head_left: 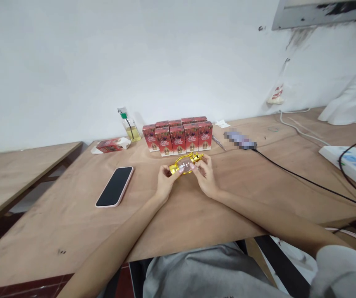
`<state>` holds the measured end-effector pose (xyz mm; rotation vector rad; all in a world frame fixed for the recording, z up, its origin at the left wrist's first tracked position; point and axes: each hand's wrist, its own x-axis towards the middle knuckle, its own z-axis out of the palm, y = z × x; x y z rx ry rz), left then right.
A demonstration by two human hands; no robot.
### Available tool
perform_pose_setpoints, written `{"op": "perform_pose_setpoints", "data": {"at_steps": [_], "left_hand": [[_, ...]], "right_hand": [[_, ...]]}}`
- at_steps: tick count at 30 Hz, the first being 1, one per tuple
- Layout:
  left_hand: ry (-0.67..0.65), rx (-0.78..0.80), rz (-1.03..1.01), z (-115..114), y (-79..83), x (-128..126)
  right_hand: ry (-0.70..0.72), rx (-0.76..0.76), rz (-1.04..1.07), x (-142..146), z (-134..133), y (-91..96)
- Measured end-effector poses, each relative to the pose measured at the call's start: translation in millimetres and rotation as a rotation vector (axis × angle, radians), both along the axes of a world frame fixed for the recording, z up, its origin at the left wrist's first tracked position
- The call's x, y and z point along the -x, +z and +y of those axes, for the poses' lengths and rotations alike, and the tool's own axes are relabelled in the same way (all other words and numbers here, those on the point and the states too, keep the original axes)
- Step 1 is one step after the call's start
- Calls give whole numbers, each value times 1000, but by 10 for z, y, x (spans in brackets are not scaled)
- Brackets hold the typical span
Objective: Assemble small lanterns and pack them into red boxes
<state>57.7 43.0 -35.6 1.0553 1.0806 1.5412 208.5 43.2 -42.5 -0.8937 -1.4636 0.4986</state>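
Observation:
A small gold lantern [184, 166] with a clear glass middle lies tilted between my two hands, just above the wooden table [178, 223]. My left hand [166, 179] is closed on its gold end at the left. On the right, my right hand [206, 176] grips the other gold end, the thumb against the glass. Right behind the lantern stand several red printed boxes [178, 140] in two rows. Parts of the lantern are hidden by my fingers.
A phone [115, 187] lies left of my hands. Behind it are an opened red box [112, 145] and a pump bottle [131, 129] of yellow liquid. A tweezers-like metal tool [218, 142], a blurred object on a black cable [289, 170] and a power strip [348, 165] lie rightward.

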Motion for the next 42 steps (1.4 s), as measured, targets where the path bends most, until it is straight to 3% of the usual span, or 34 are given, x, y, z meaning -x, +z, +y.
{"op": "perform_pose_setpoints", "data": {"at_steps": [3,7,10,14,19,31,42], "left_hand": [[141,0,31,55,16,75],[178,30,31,114,40,191],[118,25,32,118,37,220],[-2,15,64,74,16,186],[-109,58,250,23,15,161],[-60,84,300,43,10,175],[-152,78,375,5,23,149]], "right_hand": [[-32,7,33,-27,33,-4],[-54,61,62,-88,145,-13],[-36,153,37,-149,250,-29],[148,319,-144,-205,342,-65],[279,344,-189,-196,351,-108],[169,335,14,-213,280,-32],[469,431,18,-199,405,-176]]}}
